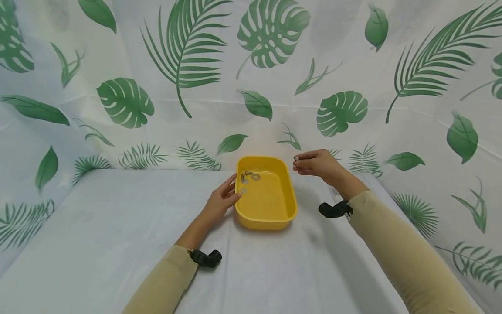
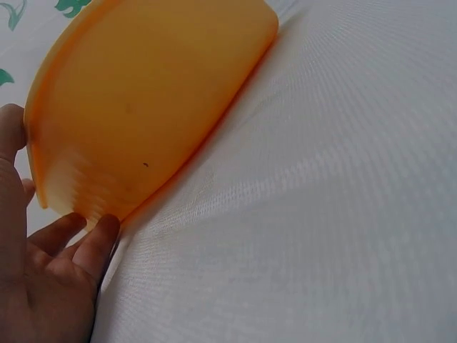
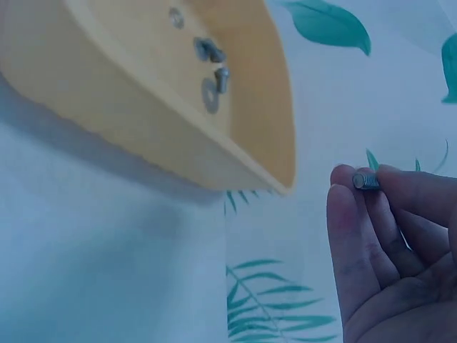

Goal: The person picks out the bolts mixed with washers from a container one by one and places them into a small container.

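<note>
While the left hand [image 1: 221, 203] rests along the left wall of a yellow tray [image 1: 268, 200], fingers relaxed and touching rather than clenched, the tray sits mid-frame on a white cloth [image 1: 98, 240]. I take that hand to be steadying it. Toward the tray's upper left lie loose screws [image 1: 243, 177] and flat washers [image 1: 256, 177]. Just past its upper right corner, apart from the rim, the right hand [image 1: 319, 165] pinches a short bolt [image 3: 366, 181] between thumb and fingertips, threaded end showing in the right wrist view. That bolt lies at the very tips, clear of the palm. As I judge it, the step in hand is holding this small piece beside the tray; the next move calls for a firm pinch and care near the rim.
</note>
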{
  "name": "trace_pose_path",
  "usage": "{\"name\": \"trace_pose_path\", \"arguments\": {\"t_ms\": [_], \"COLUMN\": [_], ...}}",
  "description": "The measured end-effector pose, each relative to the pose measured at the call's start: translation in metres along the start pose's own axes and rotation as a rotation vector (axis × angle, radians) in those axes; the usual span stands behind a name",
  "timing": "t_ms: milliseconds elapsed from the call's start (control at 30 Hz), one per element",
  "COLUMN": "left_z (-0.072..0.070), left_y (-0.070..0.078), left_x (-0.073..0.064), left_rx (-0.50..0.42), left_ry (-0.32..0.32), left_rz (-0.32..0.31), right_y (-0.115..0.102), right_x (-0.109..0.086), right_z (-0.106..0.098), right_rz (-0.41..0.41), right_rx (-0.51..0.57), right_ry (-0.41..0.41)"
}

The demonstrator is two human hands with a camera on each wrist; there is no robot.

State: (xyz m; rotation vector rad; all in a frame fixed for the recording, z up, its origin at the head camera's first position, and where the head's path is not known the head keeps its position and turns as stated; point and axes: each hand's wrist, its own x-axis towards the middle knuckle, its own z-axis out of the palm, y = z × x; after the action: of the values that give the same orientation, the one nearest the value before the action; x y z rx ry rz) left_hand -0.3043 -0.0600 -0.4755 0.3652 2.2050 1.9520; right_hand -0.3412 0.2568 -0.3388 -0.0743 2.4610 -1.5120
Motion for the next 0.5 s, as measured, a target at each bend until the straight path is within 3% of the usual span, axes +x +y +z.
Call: {"name": "trace_pose_path", "arguments": {"t_ms": [500], "left_z": [0.002], "left_y": [0.004], "left_x": [-0.002], "left_rx": [-0.013], "left_ry": [-0.006], "left_rz": [0.001], "right_y": [0.016], "right_x": [-0.023], "right_z": [-0.043], "right_rz": [0.030], "right_rx": [-0.043], "right_ry": [0.046]}}
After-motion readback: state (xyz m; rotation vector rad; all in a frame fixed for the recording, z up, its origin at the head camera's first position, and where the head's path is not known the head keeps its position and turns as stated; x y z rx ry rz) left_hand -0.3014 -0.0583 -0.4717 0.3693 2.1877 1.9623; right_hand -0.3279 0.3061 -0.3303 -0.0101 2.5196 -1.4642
